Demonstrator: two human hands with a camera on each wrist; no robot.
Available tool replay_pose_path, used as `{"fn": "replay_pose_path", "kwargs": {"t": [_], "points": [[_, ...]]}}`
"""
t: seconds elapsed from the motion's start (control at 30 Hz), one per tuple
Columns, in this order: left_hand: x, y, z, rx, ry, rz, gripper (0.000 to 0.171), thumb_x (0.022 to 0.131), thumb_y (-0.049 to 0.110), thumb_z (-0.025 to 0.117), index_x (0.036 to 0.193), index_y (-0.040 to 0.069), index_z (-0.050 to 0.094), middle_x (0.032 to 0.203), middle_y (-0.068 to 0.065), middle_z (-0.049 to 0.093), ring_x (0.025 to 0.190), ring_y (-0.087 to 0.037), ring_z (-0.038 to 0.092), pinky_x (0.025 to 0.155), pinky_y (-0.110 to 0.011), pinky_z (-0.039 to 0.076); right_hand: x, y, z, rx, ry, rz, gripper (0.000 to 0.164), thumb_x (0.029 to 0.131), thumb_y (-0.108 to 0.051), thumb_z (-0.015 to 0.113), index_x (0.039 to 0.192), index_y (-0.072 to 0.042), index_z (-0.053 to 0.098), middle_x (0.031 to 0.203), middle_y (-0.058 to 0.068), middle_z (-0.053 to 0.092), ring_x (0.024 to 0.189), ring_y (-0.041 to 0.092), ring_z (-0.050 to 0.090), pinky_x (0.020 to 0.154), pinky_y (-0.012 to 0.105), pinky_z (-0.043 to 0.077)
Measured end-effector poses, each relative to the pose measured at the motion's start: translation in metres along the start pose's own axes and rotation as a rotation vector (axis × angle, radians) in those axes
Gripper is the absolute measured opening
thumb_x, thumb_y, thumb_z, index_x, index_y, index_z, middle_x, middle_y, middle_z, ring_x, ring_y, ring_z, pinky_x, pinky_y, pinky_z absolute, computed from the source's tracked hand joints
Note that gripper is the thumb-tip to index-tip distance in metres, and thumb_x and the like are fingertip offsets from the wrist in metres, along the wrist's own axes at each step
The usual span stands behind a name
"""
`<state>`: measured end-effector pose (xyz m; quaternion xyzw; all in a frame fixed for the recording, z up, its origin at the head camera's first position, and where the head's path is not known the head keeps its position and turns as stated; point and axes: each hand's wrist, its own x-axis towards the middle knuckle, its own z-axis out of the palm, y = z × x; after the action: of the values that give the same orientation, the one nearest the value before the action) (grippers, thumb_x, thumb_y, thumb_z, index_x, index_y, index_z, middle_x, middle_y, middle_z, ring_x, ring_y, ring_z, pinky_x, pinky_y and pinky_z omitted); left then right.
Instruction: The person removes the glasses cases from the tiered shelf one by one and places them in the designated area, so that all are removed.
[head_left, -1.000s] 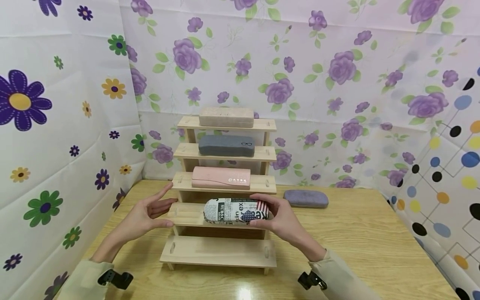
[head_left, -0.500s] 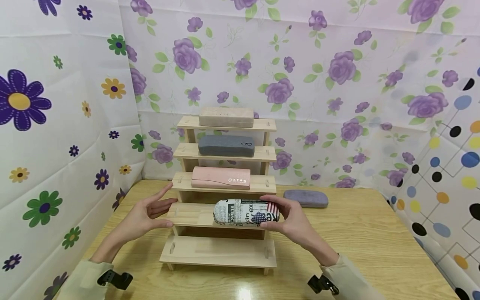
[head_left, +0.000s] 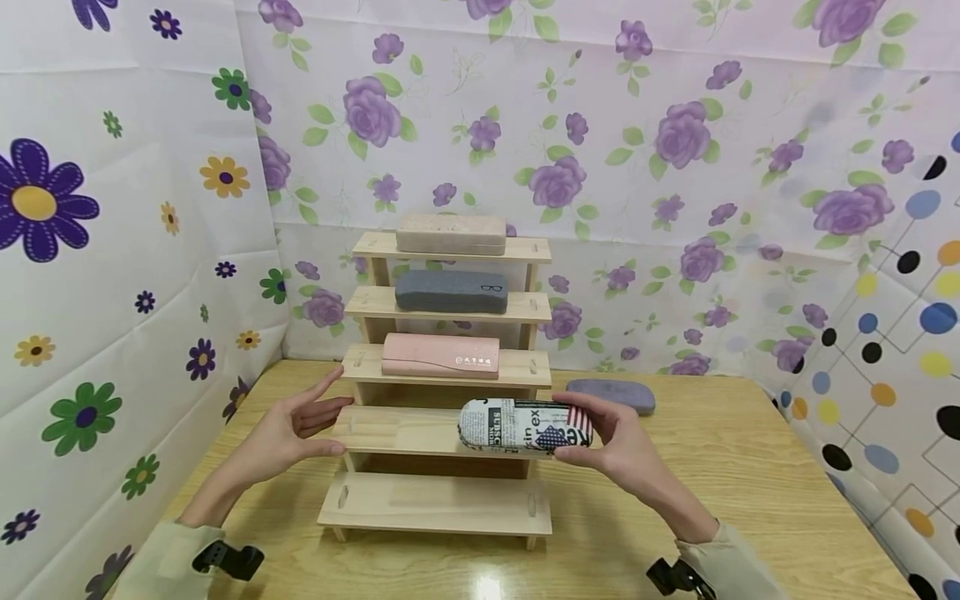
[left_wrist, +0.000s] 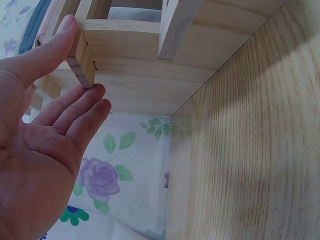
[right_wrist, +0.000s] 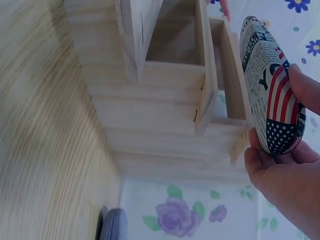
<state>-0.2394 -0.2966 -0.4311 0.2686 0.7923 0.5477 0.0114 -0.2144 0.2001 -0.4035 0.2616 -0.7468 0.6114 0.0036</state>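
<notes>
My right hand (head_left: 626,442) grips a newspaper-print glasses case (head_left: 517,427), with its thumb and fingers round the right end. This case has a stars-and-stripes patch, seen close in the right wrist view. It lies along the fourth level down of a wooden tiered rack (head_left: 435,508), its right end sticking out past the rack's side. My left hand (head_left: 296,433) is at the rack's left side, fingers spread and nearly straight, fingertips at the board ends. In the left wrist view its thumb and fingers (left_wrist: 82,112) lie either side of a board end.
On the upper levels rest a beige case (head_left: 452,235), a blue-grey case (head_left: 452,292) and a pink case (head_left: 440,356). A purple case (head_left: 613,395) lies on the wooden table (head_left: 720,475) behind the right hand. Flowered cloth (head_left: 450,108) walls in the back and sides.
My right hand has moved to the right with the newspaper-print glasses case, from over the level's middle to past its right end. My left hand has stayed at the rack's left side.
</notes>
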Motion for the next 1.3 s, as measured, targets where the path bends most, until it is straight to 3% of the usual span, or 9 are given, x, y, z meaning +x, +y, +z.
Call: {"fn": "replay_pose_path", "kwargs": {"t": [0.43, 0.63, 0.77, 1.03, 1.3], "points": [[-0.001, -0.002, -0.001, -0.009, -0.004, 0.026, 0.107, 0.087, -0.002, 0.085, 0.171, 0.018, 0.021, 0.153, -0.031, 0.047, 0.138, -0.024, 0.053, 0.105, -0.03, 0.052, -0.024, 0.004, -0.038, -0.065, -0.011, -0.02, 0.063, 0.089, 0.002, 0.083, 0.147, -0.002, 0.059, 0.143, 0.024, 0.055, 0.116, 0.021, 0.064, 0.089, 0.029, 0.061], [-0.002, -0.002, -0.001, -0.012, -0.006, 0.027, 0.107, 0.087, -0.002, 0.085, 0.17, 0.017, 0.021, 0.153, -0.032, 0.046, 0.138, -0.025, 0.053, 0.105, -0.03, 0.052, -0.034, 0.005, -0.054, -0.097, 0.009, -0.009, 0.062, 0.091, 0.003, 0.081, 0.148, -0.002, 0.058, 0.147, 0.024, 0.055, 0.129, 0.014, 0.059, 0.098, 0.022, 0.055], [-0.001, -0.001, -0.001, -0.004, -0.007, 0.03, 0.106, 0.087, -0.002, 0.084, 0.17, 0.017, 0.021, 0.153, -0.032, 0.046, 0.138, -0.026, 0.052, 0.106, -0.032, 0.052, -0.04, 0.004, -0.065, -0.13, 0.013, -0.015, 0.062, 0.092, 0.002, 0.08, 0.149, -0.003, 0.057, 0.15, 0.015, 0.056, 0.139, 0.008, 0.051, 0.107, 0.017, 0.047], [-0.001, 0.0, -0.001, -0.004, -0.014, 0.022, 0.106, 0.088, -0.001, 0.085, 0.17, 0.017, 0.021, 0.154, -0.031, 0.047, 0.139, -0.029, 0.052, 0.106, -0.03, 0.051, -0.052, 0.004, -0.087, -0.169, 0.023, -0.02, 0.061, 0.093, 0.005, 0.077, 0.15, 0.0, 0.055, 0.15, 0.001, 0.058, 0.139, 0.003, 0.049, 0.106, 0.014, 0.046], [-0.001, 0.0, -0.001, -0.004, -0.01, 0.015, 0.107, 0.087, 0.0, 0.085, 0.17, 0.017, 0.021, 0.153, -0.031, 0.047, 0.139, -0.028, 0.052, 0.107, -0.034, 0.05, -0.056, 0.016, -0.107, -0.183, 0.024, 0.004, 0.062, 0.094, 0.004, 0.077, 0.151, 0.0, 0.054, 0.149, 0.004, 0.059, 0.138, 0.004, 0.05, 0.107, 0.013, 0.045]]}}
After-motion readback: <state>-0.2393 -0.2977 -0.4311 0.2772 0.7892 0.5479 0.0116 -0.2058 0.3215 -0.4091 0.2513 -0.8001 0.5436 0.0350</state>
